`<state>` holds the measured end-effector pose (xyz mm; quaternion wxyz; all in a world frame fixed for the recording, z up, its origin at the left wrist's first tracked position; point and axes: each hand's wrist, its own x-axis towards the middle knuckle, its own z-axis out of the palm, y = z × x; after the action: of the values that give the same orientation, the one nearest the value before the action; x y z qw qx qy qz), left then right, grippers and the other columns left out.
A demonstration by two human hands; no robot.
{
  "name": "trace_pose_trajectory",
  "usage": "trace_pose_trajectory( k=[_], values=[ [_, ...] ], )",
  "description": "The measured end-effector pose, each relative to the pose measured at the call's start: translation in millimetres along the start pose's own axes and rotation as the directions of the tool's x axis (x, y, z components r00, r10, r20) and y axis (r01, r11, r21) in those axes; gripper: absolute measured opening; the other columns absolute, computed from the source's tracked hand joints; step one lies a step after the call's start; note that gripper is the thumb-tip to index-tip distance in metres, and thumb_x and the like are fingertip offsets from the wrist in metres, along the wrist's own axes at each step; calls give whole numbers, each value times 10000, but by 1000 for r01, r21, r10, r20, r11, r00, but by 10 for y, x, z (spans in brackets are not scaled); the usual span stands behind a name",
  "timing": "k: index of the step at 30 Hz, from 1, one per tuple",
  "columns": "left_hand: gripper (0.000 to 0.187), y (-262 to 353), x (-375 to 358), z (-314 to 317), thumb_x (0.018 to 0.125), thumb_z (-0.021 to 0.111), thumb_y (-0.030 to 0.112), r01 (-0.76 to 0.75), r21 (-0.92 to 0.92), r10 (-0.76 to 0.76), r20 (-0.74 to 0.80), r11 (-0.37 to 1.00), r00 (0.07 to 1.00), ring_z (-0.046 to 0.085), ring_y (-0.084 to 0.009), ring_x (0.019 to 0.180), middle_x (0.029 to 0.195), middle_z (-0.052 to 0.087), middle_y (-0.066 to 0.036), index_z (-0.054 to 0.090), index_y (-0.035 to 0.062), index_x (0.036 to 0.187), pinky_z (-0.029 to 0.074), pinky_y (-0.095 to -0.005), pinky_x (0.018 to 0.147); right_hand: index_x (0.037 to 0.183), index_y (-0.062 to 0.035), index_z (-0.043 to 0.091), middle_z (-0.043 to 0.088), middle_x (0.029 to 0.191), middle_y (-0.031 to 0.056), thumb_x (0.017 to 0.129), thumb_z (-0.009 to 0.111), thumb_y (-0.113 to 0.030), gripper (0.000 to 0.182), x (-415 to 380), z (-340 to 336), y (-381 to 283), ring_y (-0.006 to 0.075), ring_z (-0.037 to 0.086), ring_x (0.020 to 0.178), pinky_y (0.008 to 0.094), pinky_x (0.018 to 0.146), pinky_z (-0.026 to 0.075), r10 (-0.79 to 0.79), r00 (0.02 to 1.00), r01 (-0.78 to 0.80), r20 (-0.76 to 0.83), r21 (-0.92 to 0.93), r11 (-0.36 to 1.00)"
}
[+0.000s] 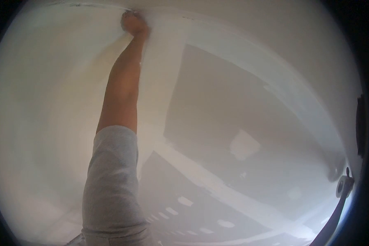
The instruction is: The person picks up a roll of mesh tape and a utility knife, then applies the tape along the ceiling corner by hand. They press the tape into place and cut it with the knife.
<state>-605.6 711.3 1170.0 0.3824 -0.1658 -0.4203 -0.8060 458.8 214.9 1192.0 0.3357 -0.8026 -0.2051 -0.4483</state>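
Observation:
My left arm, in a short grey sleeve, stretches up to where the wall meets the ceiling. At its end my left hand [134, 23] is closed against that upper edge. Its fingers are small and blurred there, so what they hold, if anything, cannot be made out. Out at the far right my right hand [348, 183] is closed on a white roll of tape [340, 186], whose dark round core shows. This hand is close to the corner line, and its forearm is dark against bright light.
Grey drywall [217, 98] is crossed by pale bands of joint compound [209, 176], with several white patches. The ceiling [250, 16] curves across the top right. A dark object [360, 125] is at the right edge.

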Motion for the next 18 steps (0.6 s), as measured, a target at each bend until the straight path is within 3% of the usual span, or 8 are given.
trace_pose_trajectory(
  k=[4,5,6,7,9,12,13,18],
  values=[
    [206,-17,72,-74,910,624,201,29,204,-36,32,979,999,646,-311,982,1030,687,-133,712,35,996,500,-410,860,1352,-24,579,641,1243,239,836,674,-624,797,224,360,-25,344,619,1173,424,983,500,-101,994,104,-30,156,982],
    [247,-632,120,387,972,579,270,-186,530,60,247,828,967,650,-254,970,1007,690,-97,706,74,1050,505,-414,825,1354,-22,577,640,1247,242,833,675,-629,806,225,394,-19,348,618,1177,426,986,499,-114,993,119,-37,199,973],
    [297,-887,36,648,1009,542,333,-174,636,251,-33,752,967,643,-202,956,1006,692,-63,690,102,1123,512,-415,775,1357,-20,575,639,1252,245,830,676,-634,815,154,379,82,352,617,1181,428,989,498,-100,994,107,-41,217,970],
    [311,-1344,123,918,999,556,359,-300,659,301,116,690,947,650,-198,905,999,698,-65,700,108,1112,515,-405,735,1359,-19,573,638,1257,248,827,677,-639,824,55,240,-14,355,616,1185,431,992,498,-70,997,78,-45,226,971],
    [340,-1965,300,1217,980,585,411,-553,617,377,405,559,833,666,-190,804,985,709,-68,721,119,1090,522,-386,656,1364,-16,569,636,1266,255,821,679,-648,841,-152,18,-106,363,614,1193,436,998,496,22,998,-11,-51,219,976],
    [469,-1536,350,749,982,549,483,-351,241,315,177,905,933,689,-311,696,858,726,-140,759,63,974,527,-454,615,1340,-30,596,644,1293,215,636,724,-803,1053,-492,-510,-554,329,621,1204,459,1010,481,153,988,-148,-29,148,978],
    [482,-1710,446,879,981,532,495,-321,409,191,327,854,925,714,-322,767,929,742,-152,776,80,949,558,-460,664,1314,-35,615,665,1262,199,636,720,-809,1035,-362,-346,-425,316,629,1196,443,995,491,74,992,-57,-97,172,984],
    [479,-2514,965,691,993,509,492,-350,313,256,304,883,918,725,-321,753,920,750,-132,765,87,996,576,-473,629,1350,-93,573,653,1286,126,627,788,-732,989,-1056,-1237,-924,283,637,1172,401,980,504,131,991,-133,22,212,968]
  ],
)
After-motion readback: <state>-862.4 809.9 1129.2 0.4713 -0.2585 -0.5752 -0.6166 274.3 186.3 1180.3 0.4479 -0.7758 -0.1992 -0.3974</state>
